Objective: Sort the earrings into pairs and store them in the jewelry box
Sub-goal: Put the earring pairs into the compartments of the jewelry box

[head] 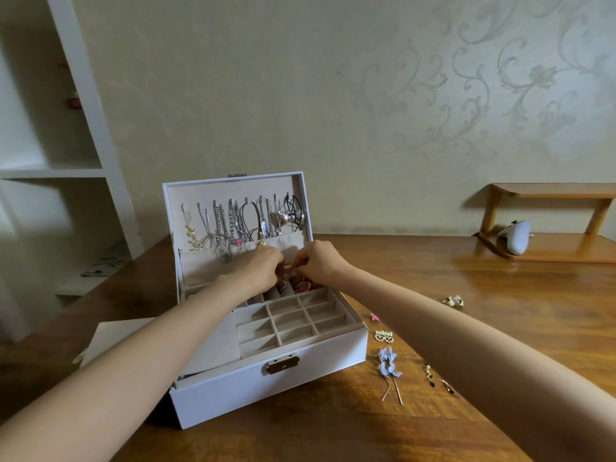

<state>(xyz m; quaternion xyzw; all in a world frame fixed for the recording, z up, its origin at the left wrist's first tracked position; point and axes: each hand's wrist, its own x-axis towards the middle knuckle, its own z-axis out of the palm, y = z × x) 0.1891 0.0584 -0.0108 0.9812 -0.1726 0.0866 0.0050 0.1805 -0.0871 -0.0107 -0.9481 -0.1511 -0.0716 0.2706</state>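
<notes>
Both my left hand (263, 265) and right hand (316, 263) pinch something tiny, likely an earring, over the jewelry box's (266, 388) back compartments; light, snag-prone blue flower earrings (388, 363) beside the box want lifting by their hooks.

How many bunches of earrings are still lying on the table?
5: a pink one nearest the box, a sparkly pair, blue flowers, gold ones by the right arm, and another gold bunch farther back. The arm may hide more.
</notes>
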